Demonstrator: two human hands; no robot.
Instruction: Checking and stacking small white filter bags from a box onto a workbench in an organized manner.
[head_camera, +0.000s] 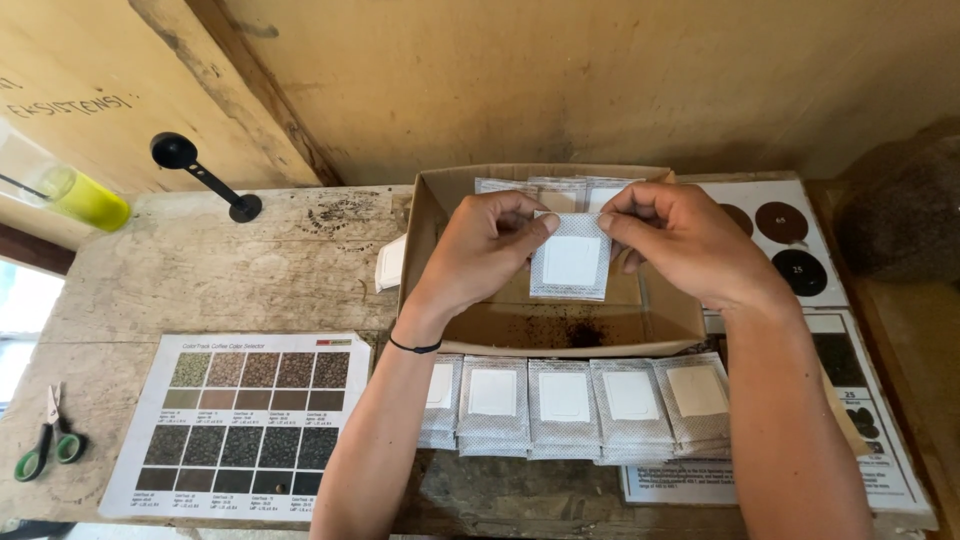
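Pinching a small white filter packet (571, 262) by its top edge, both hands hold it upright over the open cardboard box (430, 245). Left hand (482, 250) grips the top left corner between thumb and fingers; right hand (690, 245) does the same at the top right corner. More packets of the same kind (560, 190) stand against the box's far wall; dark grounds (580, 333) lie scattered on its floor. Just in front of the box, a row of stacked packets (565, 405) overlaps along the wooden table (200, 270). Left of that: a colour chart sheet (245, 425), green-handled scissors (45, 445). Far left: a black scoop (200, 175), a yellow-green container (85, 198). Right of the box: a sheet with dark round swatches (785, 235).
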